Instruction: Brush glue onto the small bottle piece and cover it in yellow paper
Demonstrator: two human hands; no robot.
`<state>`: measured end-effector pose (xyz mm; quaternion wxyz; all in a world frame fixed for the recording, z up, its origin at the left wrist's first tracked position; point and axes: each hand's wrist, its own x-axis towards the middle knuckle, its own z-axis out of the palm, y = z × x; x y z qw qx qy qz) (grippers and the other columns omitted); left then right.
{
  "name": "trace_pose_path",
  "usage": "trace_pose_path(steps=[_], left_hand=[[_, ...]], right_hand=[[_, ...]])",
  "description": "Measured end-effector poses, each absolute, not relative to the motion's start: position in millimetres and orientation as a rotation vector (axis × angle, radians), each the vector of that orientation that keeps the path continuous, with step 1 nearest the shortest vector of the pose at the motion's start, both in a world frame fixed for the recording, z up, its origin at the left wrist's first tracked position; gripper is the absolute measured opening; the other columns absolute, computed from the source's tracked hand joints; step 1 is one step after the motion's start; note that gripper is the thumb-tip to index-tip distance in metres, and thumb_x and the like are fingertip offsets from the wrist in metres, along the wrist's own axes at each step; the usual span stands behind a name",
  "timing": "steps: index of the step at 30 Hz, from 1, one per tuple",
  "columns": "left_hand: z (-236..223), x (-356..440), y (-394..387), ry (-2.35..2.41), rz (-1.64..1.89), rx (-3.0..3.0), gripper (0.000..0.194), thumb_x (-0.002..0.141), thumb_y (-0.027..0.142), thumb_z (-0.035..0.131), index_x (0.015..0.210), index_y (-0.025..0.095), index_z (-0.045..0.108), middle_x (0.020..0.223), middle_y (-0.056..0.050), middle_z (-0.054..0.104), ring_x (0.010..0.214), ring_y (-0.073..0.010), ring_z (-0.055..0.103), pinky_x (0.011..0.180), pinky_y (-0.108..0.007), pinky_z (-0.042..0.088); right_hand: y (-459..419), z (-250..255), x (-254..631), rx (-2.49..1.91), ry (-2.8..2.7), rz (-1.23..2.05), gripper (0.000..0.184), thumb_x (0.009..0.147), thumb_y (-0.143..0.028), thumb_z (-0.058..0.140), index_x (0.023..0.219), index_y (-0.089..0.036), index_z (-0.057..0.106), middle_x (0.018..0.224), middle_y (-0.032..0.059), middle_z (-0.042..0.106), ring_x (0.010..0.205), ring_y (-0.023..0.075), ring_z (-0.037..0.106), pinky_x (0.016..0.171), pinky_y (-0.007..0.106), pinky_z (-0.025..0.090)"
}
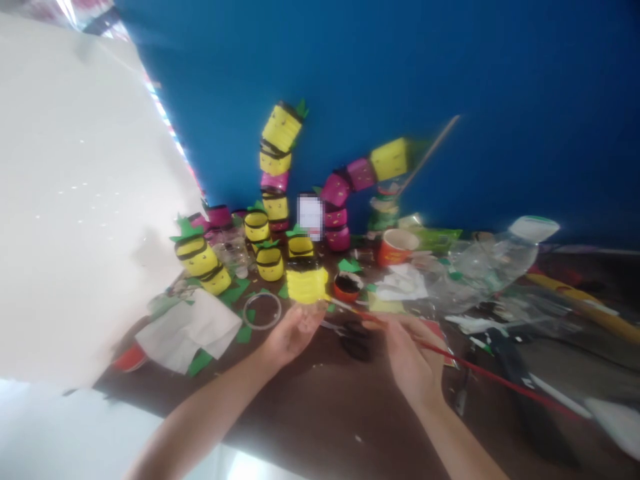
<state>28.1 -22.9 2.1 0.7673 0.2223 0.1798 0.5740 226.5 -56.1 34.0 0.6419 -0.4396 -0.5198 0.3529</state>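
Observation:
My left hand (299, 331) is closed around the clear lower part of a small plastic cup (307, 285), whose upper part is painted yellow. In my right hand (413, 360) is a long paintbrush (483, 370) with a red handle. Its bristles are at the right side of the yellow cup and seem to touch it. Just behind and to the right of the cup stands a small red pot (347, 291) with something dark inside. Dark-handled scissors (356, 340) lie between my hands. The picture is blurred, so finger details are soft.
Yellow and magenta cups with dark bands rise in a stack (275, 163) and a leaning arch (337, 190) against the blue wall (450, 60). Left are a white cloth (193, 327) and a tape ring (245, 313). Right are a red-orange cup (393, 250) and clear bottles (505, 257).

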Motion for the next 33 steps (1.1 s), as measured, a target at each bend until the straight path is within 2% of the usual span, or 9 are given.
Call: trace_pose_path(steps=[5, 11, 18, 21, 25, 28, 33], left_hand=[[-2, 27, -23, 0.395, 1.23, 0.453, 0.03, 0.071, 0.027, 0.073, 0.099, 0.016, 0.07, 0.104, -0.007, 0.073, 0.122, -0.0244, 0.055, 0.114, -0.041, 0.028], [-4, 24, -23, 0.431, 1.196, 0.372, 0.03, 0.071, 0.03, 0.073, 0.098, 0.015, 0.07, 0.104, -0.009, 0.073, 0.111, -0.0253, 0.062, 0.111, -0.041, 0.034], [-6, 24, -24, 0.451, 1.196, 0.258, 0.022, 0.073, 0.029, 0.071, 0.088, 0.012, 0.071, 0.094, -0.011, 0.074, 0.104, -0.0256, 0.065, 0.109, -0.04, 0.036], [-6, 24, -25, 0.431, 1.182, 0.279, 0.026, 0.072, 0.03, 0.072, 0.092, 0.013, 0.071, 0.095, -0.01, 0.074, 0.099, -0.024, 0.067, 0.107, -0.039, 0.038], [-3, 22, -24, 0.446, 1.176, 0.245, 0.028, 0.076, 0.032, 0.068, 0.096, 0.013, 0.069, 0.097, -0.011, 0.074, 0.102, -0.0238, 0.066, 0.106, -0.038, 0.039], [-1, 21, -23, 0.458, 1.189, 0.198, 0.031, 0.078, 0.034, 0.065, 0.099, 0.012, 0.067, 0.097, -0.012, 0.073, 0.104, -0.023, 0.065, 0.104, -0.036, 0.041], [-1, 22, -23, 0.443, 1.181, 0.183, 0.031, 0.076, 0.034, 0.068, 0.097, 0.012, 0.067, 0.095, -0.011, 0.073, 0.095, -0.0208, 0.068, 0.099, -0.033, 0.044]], right_hand=[[-58, 39, 223, -0.974, -1.218, 0.919, 0.018, 0.085, -0.038, 0.061, 0.085, -0.024, 0.072, 0.078, 0.0047, 0.075, 0.074, 0.0217, 0.072, 0.071, 0.034, 0.058], [-55, 36, 226, -1.042, -1.135, 0.846, 0.016, 0.083, -0.036, 0.063, 0.085, -0.023, 0.072, 0.078, 0.0048, 0.076, 0.074, 0.0219, 0.072, 0.071, 0.034, 0.057], [-54, 33, 224, -0.963, -1.119, 0.962, 0.018, 0.083, -0.04, 0.063, 0.082, -0.024, 0.071, 0.074, 0.0044, 0.075, 0.071, 0.0229, 0.072, 0.067, 0.036, 0.058], [-56, 39, 221, -1.03, -1.188, 0.902, 0.018, 0.083, -0.039, 0.063, 0.081, -0.023, 0.072, 0.075, 0.0048, 0.075, 0.072, 0.0222, 0.072, 0.068, 0.035, 0.059], [-57, 44, 222, -1.098, -1.196, 0.833, 0.018, 0.082, -0.039, 0.064, 0.079, -0.024, 0.073, 0.071, 0.0043, 0.075, 0.069, 0.0216, 0.071, 0.067, 0.034, 0.058], [-54, 42, 223, -1.036, -1.112, 0.89, 0.017, 0.081, -0.04, 0.065, 0.078, -0.025, 0.072, 0.07, 0.003, 0.074, 0.067, 0.021, 0.071, 0.066, 0.034, 0.058], [-51, 36, 221, -0.912, -1.034, 1.0, 0.016, 0.079, -0.041, 0.067, 0.077, -0.026, 0.072, 0.071, 0.0011, 0.074, 0.065, 0.0202, 0.071, 0.06, 0.032, 0.057]])
